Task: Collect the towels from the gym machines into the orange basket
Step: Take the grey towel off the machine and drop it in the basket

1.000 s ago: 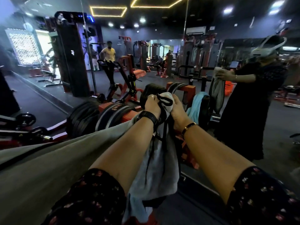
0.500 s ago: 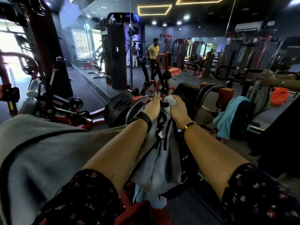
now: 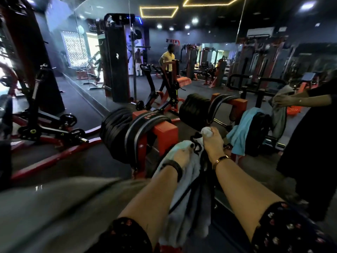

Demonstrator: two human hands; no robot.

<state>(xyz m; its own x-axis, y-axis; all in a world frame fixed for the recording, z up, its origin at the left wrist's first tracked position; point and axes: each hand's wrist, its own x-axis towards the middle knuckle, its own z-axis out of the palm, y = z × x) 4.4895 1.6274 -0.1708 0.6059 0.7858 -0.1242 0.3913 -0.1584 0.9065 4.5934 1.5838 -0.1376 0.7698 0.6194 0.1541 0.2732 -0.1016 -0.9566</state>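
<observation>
The towel (image 3: pixel 184 203) is hanging down between your two forearms, over a part of the gym machine that it is hiding, just beside the stacked weight plates (image 3: pixel 114 136). Your left hand (image 3: pixel 182 156) is curling its fingers around the upper edge of the cloth. Your right hand (image 3: pixel 212 143) is squeezing a white bunched corner a little higher, so both hands are clamping on the same towel.

I am judging that it is light and completely soft. It is not going to keep any shape, and the long lower part is probably going to swing or catch on the frame when you are lifting it. Taking it near the top, where you are holding it, is looking like the right place; gathering the loose length is probably helping too.

The towel is showing a pale grey colour, a little bluish near your left hand, with thin black lines running down it. It is looking thick and wrinkled.

A second grey towel (image 3: pixel 54 207) is lying over your left arm. The orange basket (image 3: pixel 293 110) is appearing small and well apart, at the far right, apparently in the mirror.
</observation>
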